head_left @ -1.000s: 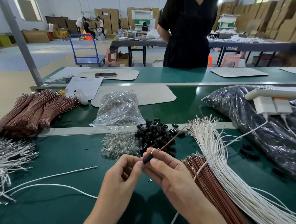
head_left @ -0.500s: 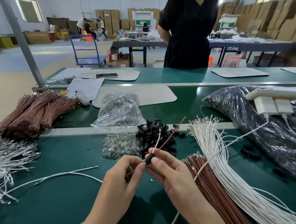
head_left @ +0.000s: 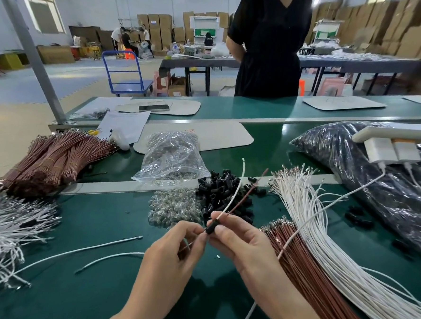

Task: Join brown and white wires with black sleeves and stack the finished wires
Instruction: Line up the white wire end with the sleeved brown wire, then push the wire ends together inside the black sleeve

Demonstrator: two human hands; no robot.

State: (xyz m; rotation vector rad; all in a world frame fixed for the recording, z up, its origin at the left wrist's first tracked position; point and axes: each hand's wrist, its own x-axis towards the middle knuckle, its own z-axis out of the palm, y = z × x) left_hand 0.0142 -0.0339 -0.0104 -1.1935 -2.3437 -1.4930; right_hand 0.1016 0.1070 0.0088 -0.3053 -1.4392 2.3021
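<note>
two hands work over the green table (head_left: 85,297), holding one black sleeve (head_left: 210,227) between them. the left hand (head_left: 174,250) pinches the sleeve's lower end between thumb and forefinger. the right hand (head_left: 243,245) grips its upper part with curled fingertips. two wires leave the sleeve's top toward one o'clock: one white wire (head_left: 236,190) and one brown wire (head_left: 248,193), side by side and spreading apart higher up.

at twelve o'clock of the hands lie one heap of loose black sleeves (head_left: 224,184) and, just beside it at eleven, one heap of metal terminals (head_left: 174,206) with one clear bag (head_left: 172,157) behind. at three o'clock run two long bundles, one brown bundle (head_left: 303,271) and one white bundle (head_left: 322,240), touching each other. at nine o'clock two loose white wires (head_left: 88,248) lie on the table, and farther out are a white tangle (head_left: 3,225) and, at ten, tied brown bunches (head_left: 49,159).

a second ago only the brown wire rose from the sleeve. half a second ago a short white stub showed – now the white wire reaches well past the sleeve heap, and the hands grip as before.
</note>
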